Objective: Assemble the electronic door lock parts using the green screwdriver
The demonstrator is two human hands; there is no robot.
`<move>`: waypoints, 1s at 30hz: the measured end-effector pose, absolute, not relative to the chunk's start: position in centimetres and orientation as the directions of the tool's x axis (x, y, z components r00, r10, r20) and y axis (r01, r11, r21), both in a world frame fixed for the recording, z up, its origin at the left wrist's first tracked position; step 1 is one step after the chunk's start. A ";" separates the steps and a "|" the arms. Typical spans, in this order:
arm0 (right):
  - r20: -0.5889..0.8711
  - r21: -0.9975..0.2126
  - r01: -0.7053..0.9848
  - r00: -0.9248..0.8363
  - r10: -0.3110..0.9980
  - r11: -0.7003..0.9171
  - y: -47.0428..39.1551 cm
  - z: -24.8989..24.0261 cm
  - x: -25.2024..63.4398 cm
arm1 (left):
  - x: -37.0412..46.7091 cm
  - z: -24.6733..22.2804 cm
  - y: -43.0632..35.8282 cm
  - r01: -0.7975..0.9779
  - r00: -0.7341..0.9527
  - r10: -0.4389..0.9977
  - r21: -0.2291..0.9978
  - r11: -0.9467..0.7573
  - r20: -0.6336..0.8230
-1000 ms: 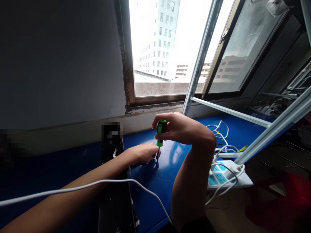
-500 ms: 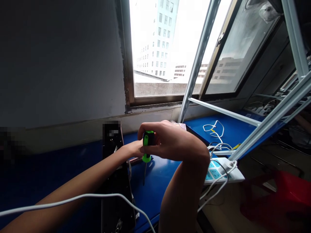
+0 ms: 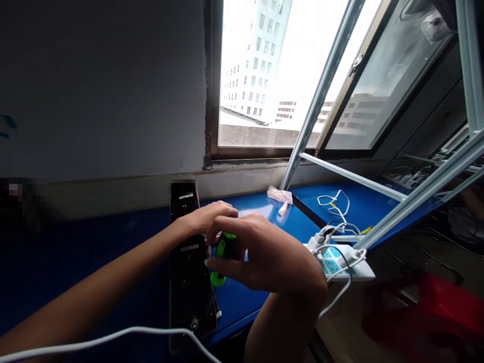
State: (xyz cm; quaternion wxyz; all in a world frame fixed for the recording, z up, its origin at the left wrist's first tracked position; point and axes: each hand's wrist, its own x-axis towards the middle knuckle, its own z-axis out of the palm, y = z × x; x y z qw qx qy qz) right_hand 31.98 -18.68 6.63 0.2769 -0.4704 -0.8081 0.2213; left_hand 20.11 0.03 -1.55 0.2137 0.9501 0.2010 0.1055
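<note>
- From the head view, the right hand (image 3: 260,252) is gripping a green-and-black screwdriver (image 3: 221,248), fingers and thumb wrapping the handle, and the shaft is pointing down toward the right edge of a long black panel (image 3: 189,282).
- The tip is getting lost against that dark surface, so whether it is touching anything is impossible to call!
- The left hand (image 3: 207,219) is reaching across the panel, its bent fingers sitting just beyond the right hand; what lies under them is staying hidden, so I cannot tell whether it is gripping anything.
- The panel itself is lying lengthwise on the blue tabletop (image 3: 242,297), showing pale labels and, near its close end, a small metallic piece (image 3: 194,323).
- On progress: the work is looking unfinished, judging by the tool being in hand rather than laid down.
- What is already done? The panel is showing only tiny specks, too small for telling screws from holes, so no fastening is reading clearly as finished or as remaining.
- Around the action, a white cable (image 3: 132,330) is curving across the foreground, while a power strip (image 3: 363,271) is carrying several plugs beyond the right forearm.
</note>
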 end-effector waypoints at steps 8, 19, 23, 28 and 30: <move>0.178 -0.636 0.645 -0.413 0.893 0.425 -20.1 4.5 31.1 | 17.7 -1.6 -1.0 0.318 0.902 0.390 0.326 -0.890 0.187; 0.416 -0.632 0.577 -0.312 0.854 0.518 -21.4 1.0 30.8 | 12.1 -3.1 -3.7 0.184 0.777 0.277 0.216 -0.959 0.565; 0.507 -0.637 0.551 -0.226 0.832 0.538 -21.6 0.8 30.6 | 11.0 -4.1 -4.6 0.157 0.740 0.276 0.242 -0.957 0.613; 0.608 -0.629 0.524 -0.129 0.783 0.574 -21.3 1.5 30.0 | 10.1 -5.5 -4.9 0.155 0.683 0.306 0.277 -0.948 0.664; 0.640 -0.638 0.501 -0.077 0.764 0.585 -21.3 1.6 29.6 | 9.8 -6.1 -5.1 0.163 0.667 0.321 0.289 -0.944 0.673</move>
